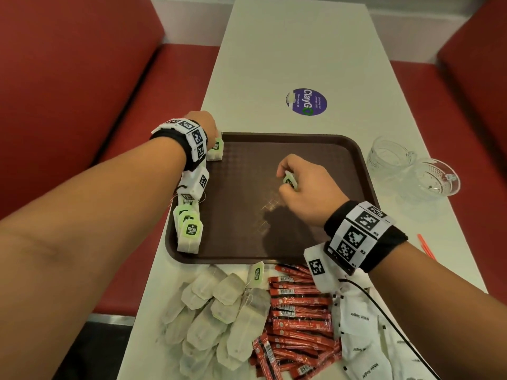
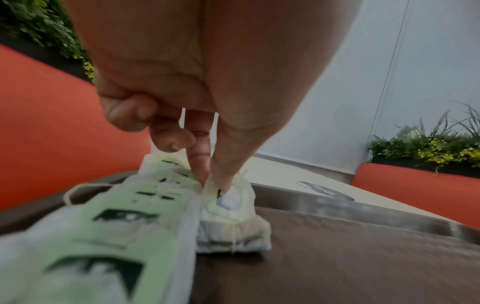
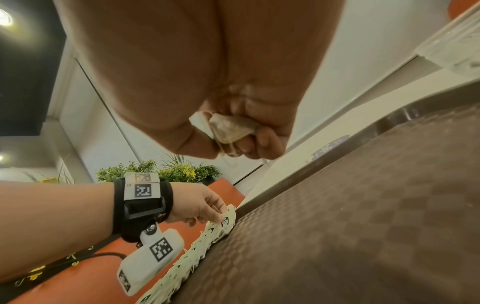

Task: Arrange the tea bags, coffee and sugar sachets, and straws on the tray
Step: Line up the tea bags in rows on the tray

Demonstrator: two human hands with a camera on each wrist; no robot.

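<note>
Nearest on tabletop (image 1: 288,45), untouched: loose tea bag pile (image 1: 216,308), red coffee sachets (image 1: 299,311), white sugar sachets (image 1: 359,325); orange straw (image 1: 424,246) at right edge. On tray (image 1: 365,171), tea bag row (image 1: 189,231) down left side only. Right hand (image 1: 304,185) grip closed round spare tea bag (image 1: 290,180) above tray middle. Farthest, left hand (image 1: 203,127) pinches row's end tea bag (image 1: 215,148). Judged early: tea bags part done.

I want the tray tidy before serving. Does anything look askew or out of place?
Mostly tidy: tea bags line the tray's left edge. One oddity: the right hand holds a tea bag crumpled in its grip, mid-tray.
</note>
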